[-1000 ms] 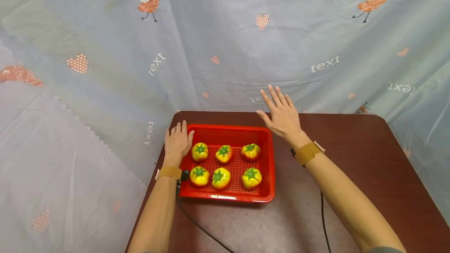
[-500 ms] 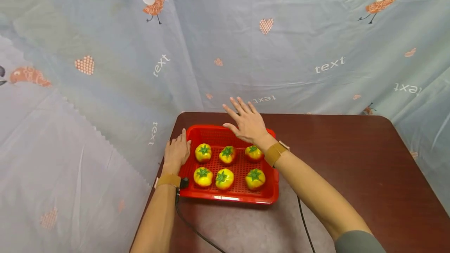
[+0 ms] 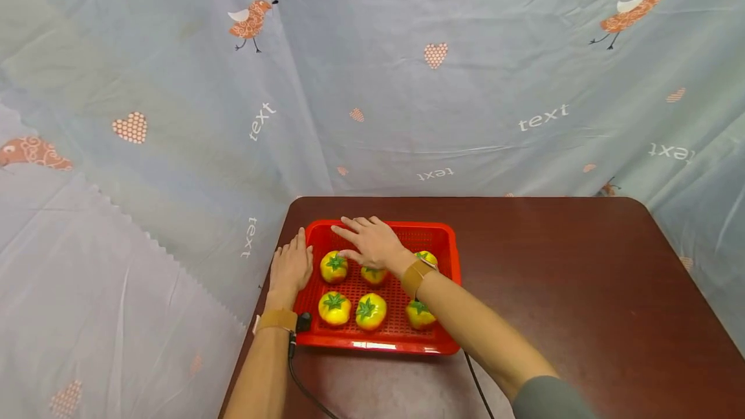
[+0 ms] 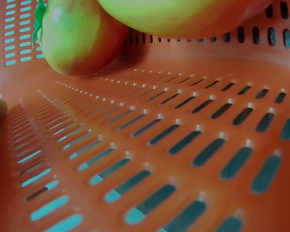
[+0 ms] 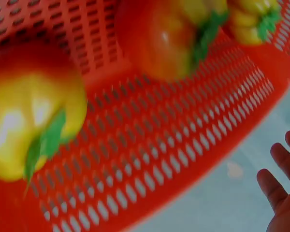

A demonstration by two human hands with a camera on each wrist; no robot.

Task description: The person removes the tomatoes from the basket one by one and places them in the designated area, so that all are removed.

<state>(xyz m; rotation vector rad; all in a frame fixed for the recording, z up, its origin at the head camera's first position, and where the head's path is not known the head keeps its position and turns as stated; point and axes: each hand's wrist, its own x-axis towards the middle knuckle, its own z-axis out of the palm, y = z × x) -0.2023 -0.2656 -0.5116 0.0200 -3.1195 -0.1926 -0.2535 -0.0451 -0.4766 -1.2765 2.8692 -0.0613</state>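
A red plastic basket [image 3: 378,345] with slotted walls and floor holds several yellow-red tomatoes with green leafy tops, artificial in look. The back left tomato [image 3: 334,268] and front middle tomato [image 3: 370,311] show well. My left hand [image 3: 290,271] rests along the basket's left rim, its thumb on the inner side. Above the back row, my right hand [image 3: 372,243] spreads its fingers and partly covers the back middle tomato [image 3: 374,275]. In the right wrist view its fingertips stand apart with nothing between them; a tomato [image 5: 36,116] looms close at the left.
The dark red-brown table [image 3: 553,277] extends to the right of the basket. A pale printed curtain [image 3: 372,83] hangs behind and to the left. Black cables run from the bands on both wrists, and the right cable [image 3: 478,383] hangs below the forearm.
My right hand has swung left, from beyond the basket's back right corner to over the back row, and lowered. My left hand stays at the left rim. The tomatoes have not moved.
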